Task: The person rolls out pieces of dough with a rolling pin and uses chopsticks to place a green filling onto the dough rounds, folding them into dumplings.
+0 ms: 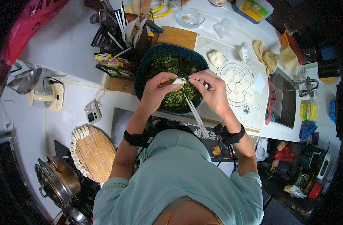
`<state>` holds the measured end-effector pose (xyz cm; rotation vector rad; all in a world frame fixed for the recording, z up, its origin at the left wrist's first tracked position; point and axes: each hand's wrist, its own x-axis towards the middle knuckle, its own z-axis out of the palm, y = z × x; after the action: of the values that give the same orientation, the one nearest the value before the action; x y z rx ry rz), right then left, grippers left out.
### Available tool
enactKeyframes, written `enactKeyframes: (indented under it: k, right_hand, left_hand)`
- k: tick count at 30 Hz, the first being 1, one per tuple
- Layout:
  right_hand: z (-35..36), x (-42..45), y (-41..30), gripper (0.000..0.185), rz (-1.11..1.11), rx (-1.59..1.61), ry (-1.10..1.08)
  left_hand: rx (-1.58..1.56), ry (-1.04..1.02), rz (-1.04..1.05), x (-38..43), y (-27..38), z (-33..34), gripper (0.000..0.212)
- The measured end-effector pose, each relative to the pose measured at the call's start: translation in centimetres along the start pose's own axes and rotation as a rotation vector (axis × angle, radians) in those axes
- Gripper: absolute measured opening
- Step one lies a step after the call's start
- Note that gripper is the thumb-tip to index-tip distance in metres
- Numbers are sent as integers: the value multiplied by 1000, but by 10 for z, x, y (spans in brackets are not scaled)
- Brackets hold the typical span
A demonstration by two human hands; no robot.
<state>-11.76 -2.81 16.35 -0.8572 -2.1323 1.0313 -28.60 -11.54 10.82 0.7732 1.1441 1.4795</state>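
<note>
My left hand [162, 85] holds a dough wrapper with green filling [179, 81] between thumb and fingers, above a large dark blue basin [140, 84]. Close to the wrapper's right edge is my right hand [212, 88], thumb and fingertips nearly together; whether they touch the dough cannot be told. Chopped green filling [173, 66] lies in the basin, and a pair of white chopsticks [196, 115] leans out over its near rim. Right of the basin, small round dough pieces [237, 85] and a larger dough lump [216, 58] rest on a printed pastry mat [213, 45].
Finished dumplings line the edge of a round woven tray [95, 154] at left, near lidded pots [57, 180]. A phone [92, 113] lies above the tray. Behind the basin stand a utensil holder [101, 38] and a glass bowl [190, 18]. A red strainer [270, 98] sits beside the sink [285, 104].
</note>
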Motion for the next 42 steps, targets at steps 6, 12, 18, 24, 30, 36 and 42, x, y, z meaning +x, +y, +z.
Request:
enactKeyframes:
  k: [6, 12, 18, 24, 30, 36, 42]
  right_hand:
    - [8, 1, 4, 13, -147, 8, 33]
    - [-1, -2, 0, 14, -43, -6, 22]
    - [2, -10, 3, 15, -137, -5, 52]
    - [3, -3, 3, 11, -224, -53, 4]
    - [-3, -2, 0, 10, -152, -11, 15]
    - [0, -4, 0, 11, -161, 27, 10]
    - [-1, -3, 0, 13, -83, -6, 40]
  left_hand:
    - [-23, -24, -19, 0, 2, 5, 25]
    - [-36, -28, -6, 0, 3, 4, 26]
    - [-102, -17, -26, -1, 3, 4, 27]
    - [6, -59, -7, -1, 7, 6, 26]
    - [-121, -52, -24, -1, 0, 4, 25]
    - [-159, -64, -13, -1, -2, 3, 26]
    - [-190, -72, -12, -1, -5, 1, 27]
